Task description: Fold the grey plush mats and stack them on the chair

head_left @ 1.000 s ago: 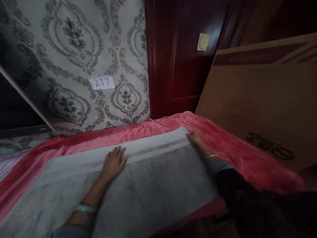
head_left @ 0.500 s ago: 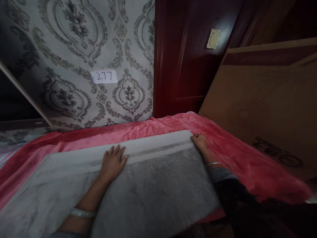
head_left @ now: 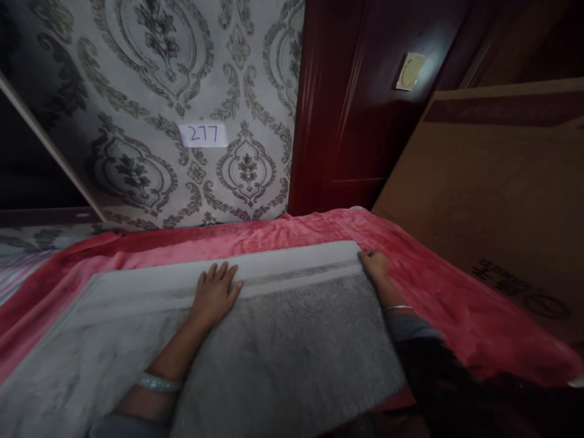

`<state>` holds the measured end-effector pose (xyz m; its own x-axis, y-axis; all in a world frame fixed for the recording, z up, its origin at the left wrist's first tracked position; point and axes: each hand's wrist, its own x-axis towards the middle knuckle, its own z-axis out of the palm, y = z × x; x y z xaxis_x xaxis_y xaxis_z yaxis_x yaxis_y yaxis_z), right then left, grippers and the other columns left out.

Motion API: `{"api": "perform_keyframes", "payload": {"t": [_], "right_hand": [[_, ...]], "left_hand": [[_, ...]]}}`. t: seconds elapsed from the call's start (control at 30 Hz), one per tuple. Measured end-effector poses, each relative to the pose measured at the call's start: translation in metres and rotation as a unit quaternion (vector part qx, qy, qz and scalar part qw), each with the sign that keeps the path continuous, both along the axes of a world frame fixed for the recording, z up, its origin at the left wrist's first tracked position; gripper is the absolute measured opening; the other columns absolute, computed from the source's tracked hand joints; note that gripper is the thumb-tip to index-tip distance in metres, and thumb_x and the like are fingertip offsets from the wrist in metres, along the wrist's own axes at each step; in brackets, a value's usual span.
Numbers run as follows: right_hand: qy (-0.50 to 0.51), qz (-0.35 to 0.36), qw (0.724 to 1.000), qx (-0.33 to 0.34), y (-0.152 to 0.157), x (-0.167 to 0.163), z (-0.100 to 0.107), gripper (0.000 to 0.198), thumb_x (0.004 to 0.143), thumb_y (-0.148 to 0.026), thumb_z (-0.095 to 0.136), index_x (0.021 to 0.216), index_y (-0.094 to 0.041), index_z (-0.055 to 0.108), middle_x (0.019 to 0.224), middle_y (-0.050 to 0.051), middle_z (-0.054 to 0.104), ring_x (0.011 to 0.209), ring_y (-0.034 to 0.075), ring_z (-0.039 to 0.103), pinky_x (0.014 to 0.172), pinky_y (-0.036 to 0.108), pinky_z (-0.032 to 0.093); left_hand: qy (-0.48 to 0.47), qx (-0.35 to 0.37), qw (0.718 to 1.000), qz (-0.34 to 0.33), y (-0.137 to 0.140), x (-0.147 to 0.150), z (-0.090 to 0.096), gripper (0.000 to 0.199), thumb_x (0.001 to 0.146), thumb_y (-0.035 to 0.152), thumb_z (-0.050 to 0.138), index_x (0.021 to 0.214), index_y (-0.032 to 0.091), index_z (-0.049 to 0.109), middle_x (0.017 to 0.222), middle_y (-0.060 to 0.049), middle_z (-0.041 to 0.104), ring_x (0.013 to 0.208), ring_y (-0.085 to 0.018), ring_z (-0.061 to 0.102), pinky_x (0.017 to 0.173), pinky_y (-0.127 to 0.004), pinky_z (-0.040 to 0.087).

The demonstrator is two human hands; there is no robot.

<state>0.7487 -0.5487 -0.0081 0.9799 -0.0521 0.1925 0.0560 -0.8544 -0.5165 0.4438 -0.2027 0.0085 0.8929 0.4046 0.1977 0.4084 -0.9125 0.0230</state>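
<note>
A grey fluffy towel (head_left: 292,347) with a pale, striped border lies spread on a pink-red plush cover. My left hand (head_left: 214,295) rests on its border left of the middle, fingers stretched out and slightly spread, palm down. At the towel's far right corner my right hand (head_left: 375,265) has its fingers closed, pinching the edge. Both forearms reach in over the cloth from below, and the near edge of the towel runs partly out of the picture.
The pink-red cover (head_left: 438,310) extends around the towel. Behind it stands a patterned wall with a paper label (head_left: 204,134) reading 277. A dark red door panel (head_left: 342,121) is at the back, and a large cardboard box (head_left: 493,182) leans on the right.
The view has shifted slightly, so the wall and hands appear a little further right. Both hands keep their places on the towel.
</note>
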Motion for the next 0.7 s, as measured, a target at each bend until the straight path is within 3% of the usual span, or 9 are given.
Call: {"api": "perform_keyframes", "payload": {"t": [0.23,0.4,0.53,0.7], "right_hand": [[0.026,0.000,1.000,0.005,0.001,0.000,-0.001,0.031,0.083,-0.033,0.056,0.089,-0.012,0.077,0.088,0.015,0.074,0.083,0.027,0.069,0.061,0.029,0.044],[0.065,0.019,0.997,0.028,-0.003,0.003,0.010,0.034,0.088,-0.038,0.053,0.085,-0.013,0.076,0.079,0.012,0.071,0.075,0.025,0.068,0.060,0.030,0.045],[0.101,0.037,0.994,0.030,-0.019,0.001,0.021,0.042,0.094,-0.044,0.050,0.080,-0.013,0.074,0.071,0.010,0.067,0.066,0.022,0.063,0.058,0.030,0.044],[0.117,0.059,0.991,-0.003,-0.043,-0.013,0.019,0.031,0.090,-0.039,0.059,0.070,-0.018,0.071,0.061,0.005,0.063,0.061,0.019,0.062,0.055,0.027,0.043]], "left_hand": [[0.009,-0.007,1.000,0.002,-0.001,-0.001,0.002,0.057,0.099,0.045,0.038,0.149,0.021,0.048,0.158,-0.011,0.042,0.147,-0.036,0.034,0.117,-0.058,0.028],[0.033,-0.036,0.997,-0.064,0.001,-0.002,0.006,0.055,0.101,0.042,0.034,0.153,0.027,0.042,0.161,-0.004,0.037,0.151,-0.031,0.028,0.120,-0.058,0.023],[0.025,-0.036,0.995,-0.087,0.004,-0.002,0.005,0.056,0.100,0.043,0.035,0.152,0.026,0.043,0.161,-0.006,0.036,0.151,-0.031,0.027,0.120,-0.058,0.025],[-0.013,-0.047,0.990,-0.133,0.006,-0.001,-0.001,0.053,0.099,0.043,0.039,0.148,0.027,0.049,0.157,-0.006,0.043,0.149,-0.029,0.033,0.120,-0.055,0.027]]}}
